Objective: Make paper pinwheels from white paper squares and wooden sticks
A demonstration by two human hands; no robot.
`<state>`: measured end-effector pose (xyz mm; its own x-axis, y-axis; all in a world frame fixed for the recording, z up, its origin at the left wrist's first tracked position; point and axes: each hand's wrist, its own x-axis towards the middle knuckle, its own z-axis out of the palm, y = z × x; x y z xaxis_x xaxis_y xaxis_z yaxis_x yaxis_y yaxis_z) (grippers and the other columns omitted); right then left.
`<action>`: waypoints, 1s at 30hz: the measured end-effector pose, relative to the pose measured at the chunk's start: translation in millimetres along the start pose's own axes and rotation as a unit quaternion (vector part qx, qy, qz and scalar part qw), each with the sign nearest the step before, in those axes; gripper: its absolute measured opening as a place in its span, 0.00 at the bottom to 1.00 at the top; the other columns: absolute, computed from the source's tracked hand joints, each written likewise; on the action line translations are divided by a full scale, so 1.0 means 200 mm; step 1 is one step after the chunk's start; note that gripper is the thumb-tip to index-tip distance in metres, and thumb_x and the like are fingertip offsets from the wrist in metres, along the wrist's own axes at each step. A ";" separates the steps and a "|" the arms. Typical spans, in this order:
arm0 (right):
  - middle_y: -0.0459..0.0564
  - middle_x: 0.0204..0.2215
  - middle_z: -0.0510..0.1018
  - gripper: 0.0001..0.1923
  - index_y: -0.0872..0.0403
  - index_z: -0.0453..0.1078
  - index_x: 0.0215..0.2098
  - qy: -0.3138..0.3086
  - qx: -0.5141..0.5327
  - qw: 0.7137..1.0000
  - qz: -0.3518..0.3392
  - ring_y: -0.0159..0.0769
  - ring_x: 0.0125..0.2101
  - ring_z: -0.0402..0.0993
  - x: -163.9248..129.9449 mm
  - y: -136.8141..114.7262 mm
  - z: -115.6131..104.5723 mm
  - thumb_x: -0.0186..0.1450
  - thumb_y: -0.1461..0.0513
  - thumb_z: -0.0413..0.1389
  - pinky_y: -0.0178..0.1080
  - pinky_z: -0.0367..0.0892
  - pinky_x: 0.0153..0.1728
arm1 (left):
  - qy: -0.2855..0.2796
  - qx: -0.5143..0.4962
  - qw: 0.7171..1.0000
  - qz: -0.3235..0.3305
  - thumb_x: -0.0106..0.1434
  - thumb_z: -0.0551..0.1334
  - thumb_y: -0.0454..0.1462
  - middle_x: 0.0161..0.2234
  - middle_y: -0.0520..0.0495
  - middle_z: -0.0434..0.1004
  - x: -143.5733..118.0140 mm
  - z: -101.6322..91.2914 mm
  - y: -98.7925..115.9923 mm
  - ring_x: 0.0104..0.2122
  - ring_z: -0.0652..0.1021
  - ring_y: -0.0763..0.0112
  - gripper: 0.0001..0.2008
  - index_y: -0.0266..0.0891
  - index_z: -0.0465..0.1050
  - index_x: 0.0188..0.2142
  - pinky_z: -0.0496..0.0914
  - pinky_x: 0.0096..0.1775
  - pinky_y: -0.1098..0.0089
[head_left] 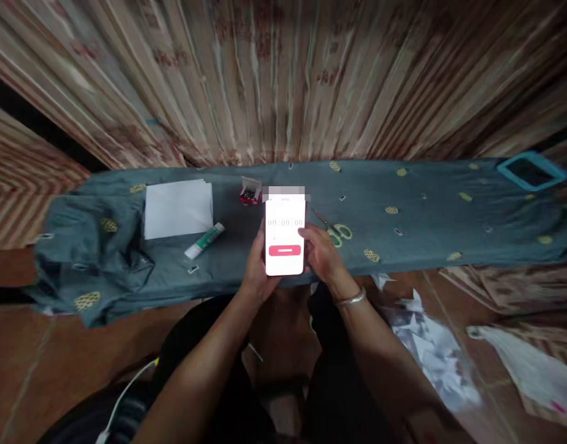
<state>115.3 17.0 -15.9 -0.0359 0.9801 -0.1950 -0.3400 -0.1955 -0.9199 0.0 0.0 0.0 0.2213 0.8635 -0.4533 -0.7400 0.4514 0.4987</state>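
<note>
A phone (285, 234) with a bright white screen and a red button is held upright in front of me. My left hand (257, 265) grips its left edge and back. My right hand (323, 253) holds its right edge, thumb resting on the screen. Both hands hover over the near edge of a low surface covered with grey-blue patterned cloth (403, 228). A silver bangle sits on my right wrist.
On the cloth lie a stack of white paper (178, 208), a glue stick (204, 240), a small red box of clips (250, 192) and yellow-handled scissors (336, 232). A blue tray (530, 171) sits far right. Paper scraps (431, 345) litter the floor at right.
</note>
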 end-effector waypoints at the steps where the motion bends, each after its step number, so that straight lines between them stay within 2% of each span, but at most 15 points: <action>1: 0.44 0.26 0.80 0.09 0.52 0.73 0.28 0.001 0.000 1.000 -0.005 0.38 0.29 0.76 0.00 0.00 0.00 0.53 0.56 0.58 0.37 0.65 0.29 | -0.003 -0.001 1.000 0.001 0.71 0.47 0.44 0.42 0.43 0.82 0.00 0.00 0.00 0.42 0.81 0.56 0.22 0.38 0.69 0.57 0.78 0.41 0.58; 4: 0.44 0.27 0.80 0.10 0.52 0.73 0.29 0.002 -0.003 1.000 -0.010 0.39 0.30 0.76 -0.01 -0.01 0.00 0.53 0.56 0.58 0.37 0.65 0.30 | -0.010 -0.007 1.000 0.002 0.71 0.47 0.45 0.43 0.43 0.82 0.00 -0.01 0.00 0.43 0.81 0.55 0.22 0.39 0.68 0.57 0.78 0.41 0.58; 11: 0.42 0.20 0.76 0.08 0.52 0.73 0.28 -0.001 -0.003 1.000 0.001 0.33 0.19 0.67 -0.01 0.00 0.00 0.52 0.56 0.57 0.35 0.56 0.20 | -0.016 -0.027 0.999 0.005 0.71 0.48 0.44 0.45 0.43 0.82 0.01 -0.02 -0.01 0.41 0.82 0.55 0.22 0.42 0.64 0.60 0.78 0.41 0.57; 18: 0.43 0.21 0.76 0.10 0.52 0.73 0.30 0.000 -0.019 1.000 -0.001 0.34 0.21 0.68 -0.01 0.00 0.00 0.53 0.55 0.56 0.35 0.59 0.22 | -0.002 -0.027 1.000 0.003 0.72 0.47 0.43 0.44 0.43 0.82 0.00 -0.01 0.00 0.42 0.82 0.55 0.22 0.40 0.66 0.59 0.79 0.41 0.56; 26: 0.43 0.21 0.75 0.10 0.52 0.72 0.29 -0.004 -0.030 0.999 -0.010 0.33 0.19 0.67 -0.01 0.00 0.00 0.53 0.54 0.56 0.36 0.59 0.21 | 0.000 -0.010 1.000 -0.004 0.71 0.48 0.45 0.43 0.42 0.82 0.01 -0.02 -0.01 0.43 0.81 0.53 0.22 0.38 0.71 0.54 0.79 0.41 0.55; 30: 0.42 0.20 0.74 0.09 0.52 0.72 0.29 -0.005 -0.016 1.000 -0.012 0.32 0.18 0.66 -0.01 0.00 0.00 0.53 0.56 0.56 0.34 0.58 0.19 | -0.006 -0.012 1.000 -0.004 0.71 0.48 0.45 0.43 0.42 0.82 0.00 -0.02 0.00 0.42 0.81 0.53 0.22 0.38 0.71 0.55 0.79 0.41 0.56</action>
<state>115.4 15.1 -16.3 -0.0382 0.9850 -0.1686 -0.3101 -0.1720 -0.9350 -1.3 -0.2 -3.0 0.2356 0.8623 -0.4483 -0.7532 0.4536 0.4765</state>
